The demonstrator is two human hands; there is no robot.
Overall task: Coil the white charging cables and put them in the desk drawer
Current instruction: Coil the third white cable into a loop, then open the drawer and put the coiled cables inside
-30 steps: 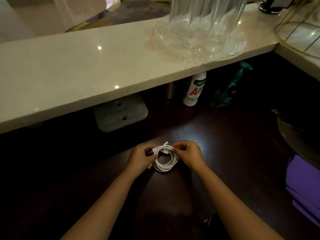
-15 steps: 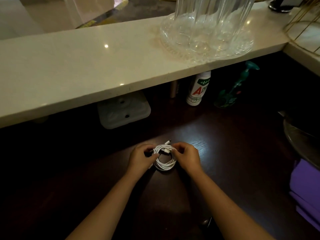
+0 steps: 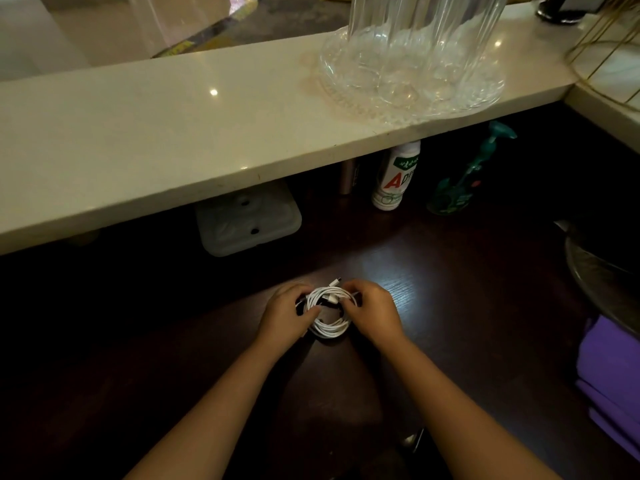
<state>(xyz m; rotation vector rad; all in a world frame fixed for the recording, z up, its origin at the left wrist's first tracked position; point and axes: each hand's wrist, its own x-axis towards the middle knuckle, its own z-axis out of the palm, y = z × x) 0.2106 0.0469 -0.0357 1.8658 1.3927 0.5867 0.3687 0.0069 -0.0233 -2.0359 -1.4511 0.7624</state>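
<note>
A white charging cable [image 3: 329, 328], wound into a small round coil, sits on the dark wooden desk [image 3: 467, 306] in the middle of the view. My left hand [image 3: 285, 317] pinches the coil's left side. My right hand [image 3: 375, 313] grips its upper right, fingers curled over the strands. A plug end [image 3: 335, 283] sticks out at the top of the coil between my hands. No drawer is visible.
A cream stone counter [image 3: 173, 140] overhangs the desk's back and carries a large clear glass vase on a dish [image 3: 415, 64]. Under it stand a white plastic block [image 3: 247, 221], a white bottle [image 3: 396, 174] and a green pump bottle [image 3: 460, 181]. Purple cloth [image 3: 613, 372] lies at the right.
My hands have drawn closer together over the coil, which has tightened into a smaller loop. The right fingers now reach further across the top strands.
</note>
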